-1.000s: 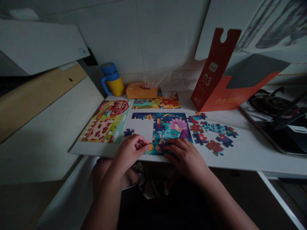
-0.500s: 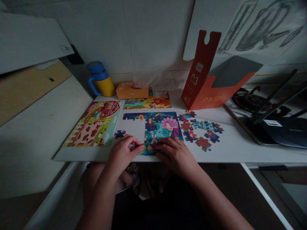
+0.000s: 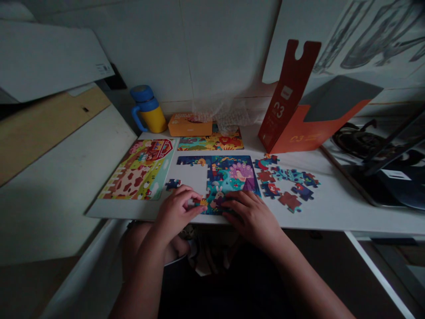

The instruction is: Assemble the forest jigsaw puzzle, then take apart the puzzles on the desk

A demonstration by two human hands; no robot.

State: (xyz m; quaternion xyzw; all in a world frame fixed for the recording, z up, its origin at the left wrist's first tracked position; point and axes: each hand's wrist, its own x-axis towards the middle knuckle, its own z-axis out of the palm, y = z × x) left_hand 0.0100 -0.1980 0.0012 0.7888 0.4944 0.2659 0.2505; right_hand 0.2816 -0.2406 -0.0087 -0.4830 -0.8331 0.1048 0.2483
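A partly built peacock puzzle (image 3: pixel 229 175) lies on the white table (image 3: pixel 332 204) in front of me. My left hand (image 3: pixel 177 212) is closed in a pinch on a small orange and yellow puzzle piece (image 3: pixel 200 202) at the puzzle's lower left edge. Beside it, my right hand (image 3: pixel 254 215) lies flat on the puzzle's bottom edge with fingers stretched out. A single blue piece (image 3: pixel 173 183) sits just above my left hand. Several loose pieces (image 3: pixel 287 184) are scattered to the right of the puzzle.
A finished farm puzzle (image 3: pixel 141 168) lies at the left and a lion puzzle (image 3: pixel 215 142) behind. A blue and yellow mug (image 3: pixel 148 109), an orange box (image 3: pixel 189 125) and crumpled plastic stand by the wall. A red cardboard sleeve (image 3: pixel 292 110) stands at right, before a gas stove (image 3: pixel 372 150).
My left hand has nudged the small piece slightly rightward against the puzzle's lower left edge. The right hand stays flat on the puzzle. The camera has swung a little.
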